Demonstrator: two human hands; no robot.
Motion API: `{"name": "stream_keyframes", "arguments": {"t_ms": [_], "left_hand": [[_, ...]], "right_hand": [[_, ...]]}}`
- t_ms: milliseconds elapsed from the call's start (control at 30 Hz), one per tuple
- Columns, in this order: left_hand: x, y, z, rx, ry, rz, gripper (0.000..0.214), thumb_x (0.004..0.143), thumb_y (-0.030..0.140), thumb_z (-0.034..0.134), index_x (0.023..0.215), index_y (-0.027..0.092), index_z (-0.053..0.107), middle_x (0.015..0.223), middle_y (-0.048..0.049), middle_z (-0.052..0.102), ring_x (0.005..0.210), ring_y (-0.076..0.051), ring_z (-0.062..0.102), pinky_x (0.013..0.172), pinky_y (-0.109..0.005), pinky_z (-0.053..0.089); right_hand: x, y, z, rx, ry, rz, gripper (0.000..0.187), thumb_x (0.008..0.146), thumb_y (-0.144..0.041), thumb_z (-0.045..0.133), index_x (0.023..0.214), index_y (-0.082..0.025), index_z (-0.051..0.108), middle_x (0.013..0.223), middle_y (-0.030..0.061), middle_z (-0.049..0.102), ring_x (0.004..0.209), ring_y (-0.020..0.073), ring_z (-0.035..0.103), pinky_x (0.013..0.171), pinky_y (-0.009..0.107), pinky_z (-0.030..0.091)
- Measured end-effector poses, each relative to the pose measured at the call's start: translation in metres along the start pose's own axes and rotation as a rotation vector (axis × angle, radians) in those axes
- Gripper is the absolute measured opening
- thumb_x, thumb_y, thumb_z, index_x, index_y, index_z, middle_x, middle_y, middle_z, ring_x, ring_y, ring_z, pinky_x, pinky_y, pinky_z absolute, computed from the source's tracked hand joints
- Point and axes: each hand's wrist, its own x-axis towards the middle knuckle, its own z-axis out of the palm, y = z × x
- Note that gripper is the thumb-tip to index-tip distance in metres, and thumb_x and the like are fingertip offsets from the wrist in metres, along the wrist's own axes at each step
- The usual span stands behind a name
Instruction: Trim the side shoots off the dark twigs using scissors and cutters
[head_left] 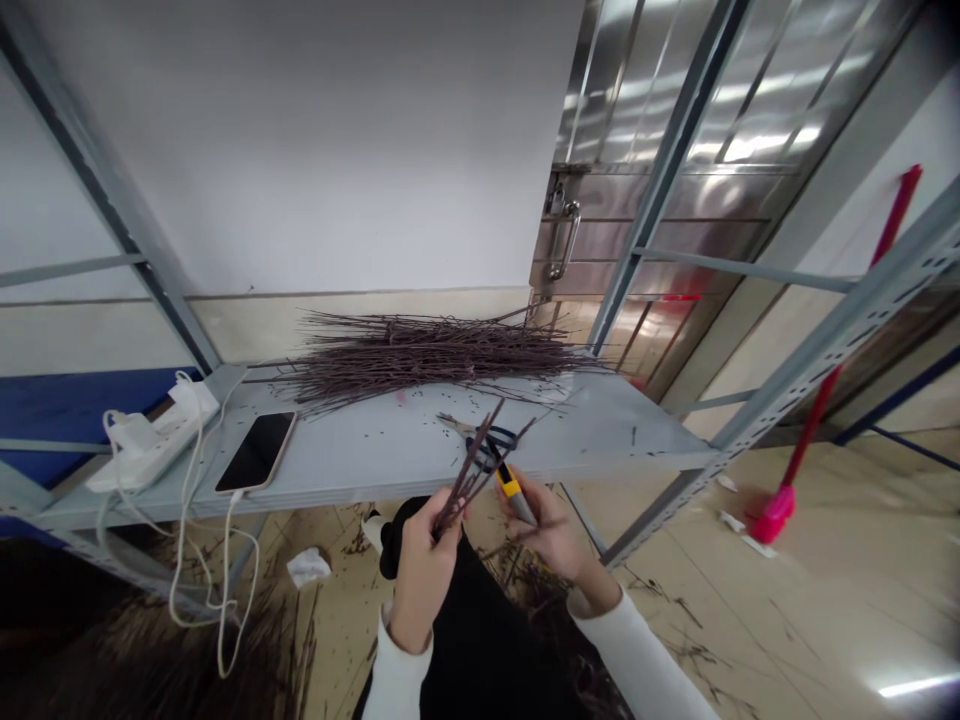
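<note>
While the left hand [424, 570] clenches a few thin dark-brown twigs [471, 470] and the right hand [551, 530] grips a yellow-and-grey utility knife [516, 495] beside them, blue-looped scissors [491, 440] lie on the pale grey metal shelf [375, 450] before a long heap of brown twigs [435, 355].

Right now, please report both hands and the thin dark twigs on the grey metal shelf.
Left hand: gripping thin dark twig bunch. Right hand: holding yellow-grey utility knife. Large twig pile on grey metal shelf. Blue-handled scissors just beyond hands.

Left hand [424, 572] closed tight; right hand [547, 532] curled just beside it, fingers [527, 492] bent inward
</note>
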Motion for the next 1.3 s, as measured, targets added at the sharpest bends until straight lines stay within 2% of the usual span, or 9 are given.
{"name": "stream_keyframes", "arguments": {"t_ms": [133, 300, 500, 667, 767, 900, 967, 1100, 1300], "left_hand": [[-0.002, -0.004, 0.002, -0.046, -0.068, -0.019, 0.028, 0.088, 0.039, 0.044, 0.068, 0.02, 0.048, 0.056, 0.0062, 0.033, 0.051, -0.011, 0.03, 0.049, -0.023, 0.026], [0.003, -0.01, -0.006, -0.014, -0.075, -0.027, 0.034, 0.088, 0.044, 0.043, 0.066, 0.019, 0.047, 0.055, 0.0061, 0.036, 0.05, -0.011, 0.033, 0.05, -0.024, 0.027], [0.008, -0.014, -0.024, 0.12, -0.114, -0.012, 0.035, 0.088, 0.045, 0.042, 0.065, 0.019, 0.05, 0.049, 0.0058, 0.038, 0.047, -0.013, 0.038, 0.05, -0.025, 0.029], [0.01, -0.025, -0.038, 0.282, -0.065, 0.033, 0.026, 0.088, 0.033, 0.043, 0.069, 0.02, 0.055, 0.06, 0.0004, 0.056, 0.056, -0.016, 0.05, 0.058, -0.027, 0.037], [0.01, -0.021, -0.041, 0.424, -0.042, -0.029, 0.018, 0.083, 0.017, 0.044, 0.08, 0.021, 0.062, 0.073, -0.0024, 0.068, 0.067, -0.019, 0.059, 0.067, -0.028, 0.04], [0.007, -0.004, -0.03, 0.587, 0.006, -0.168, 0.03, 0.08, 0.006, 0.045, 0.095, 0.023, 0.065, 0.088, -0.005, 0.074, 0.081, -0.022, 0.065, 0.07, -0.027, 0.039], [0.004, 0.004, -0.02, 0.646, 0.024, -0.221, 0.028, 0.083, 0.008, 0.045, 0.097, 0.023, 0.065, 0.089, -0.0074, 0.074, 0.082, -0.024, 0.066, 0.067, -0.027, 0.038], [-0.001, 0.016, -0.003, 0.729, 0.041, -0.306, 0.022, 0.09, 0.019, 0.044, 0.088, 0.02, 0.066, 0.078, -0.0095, 0.073, 0.074, -0.025, 0.066, 0.06, -0.028, 0.034], [-0.001, 0.014, 0.002, 0.683, 0.038, -0.329, 0.023, 0.091, 0.02, 0.043, 0.085, 0.021, 0.065, 0.076, -0.0083, 0.071, 0.072, -0.024, 0.065, 0.058, -0.027, 0.032]], "right_hand": [[0.003, 0.0, -0.011, -0.545, 0.131, -0.226, 0.024, 0.062, -0.023, 0.054, 0.086, -0.02, 0.05, 0.057, -0.0077, 0.032, 0.051, 0.0101, 0.032, 0.052, 0.023, 0.027], [0.004, 0.0, -0.025, -0.885, 0.084, -0.341, 0.023, 0.068, -0.023, 0.049, 0.09, -0.02, 0.045, 0.061, -0.0056, 0.038, 0.052, 0.0118, 0.036, 0.052, 0.023, 0.027], [-0.008, -0.009, -0.019, -0.77, -0.147, -0.25, 0.025, 0.065, -0.018, 0.049, 0.089, -0.019, 0.046, 0.059, -0.0076, 0.035, 0.051, 0.0095, 0.032, 0.051, 0.021, 0.026], [-0.016, -0.021, -0.011, -0.695, -0.301, -0.115, 0.021, 0.063, -0.014, 0.049, 0.083, -0.019, 0.05, 0.057, -0.0079, 0.037, 0.053, 0.0096, 0.037, 0.053, 0.021, 0.028], [-0.016, -0.021, -0.01, -0.767, -0.26, -0.067, 0.022, 0.063, -0.014, 0.049, 0.084, -0.019, 0.052, 0.059, -0.0057, 0.045, 0.056, 0.0123, 0.044, 0.055, 0.022, 0.03], [-0.011, -0.011, -0.007, -0.957, -0.083, -0.019, 0.044, 0.066, -0.018, 0.052, 0.109, -0.016, 0.053, 0.077, 0.003, 0.063, 0.07, 0.0204, 0.058, 0.061, 0.025, 0.035], [-0.009, -0.006, -0.003, -1.074, 0.006, 0.016, 0.052, 0.068, -0.019, 0.054, 0.119, -0.017, 0.05, 0.086, 0.0064, 0.068, 0.076, 0.0235, 0.062, 0.062, 0.026, 0.035], [-0.005, 0.003, 0.005, -1.243, 0.039, 0.112, 0.044, 0.073, -0.02, 0.054, 0.116, -0.02, 0.054, 0.088, 0.0083, 0.071, 0.076, 0.0252, 0.066, 0.058, 0.027, 0.031], [-0.003, 0.007, 0.001, -1.254, 0.083, 0.106, 0.048, 0.073, -0.017, 0.054, 0.121, -0.018, 0.051, 0.094, 0.01, 0.069, 0.077, 0.0249, 0.065, 0.058, 0.027, 0.031]]}}
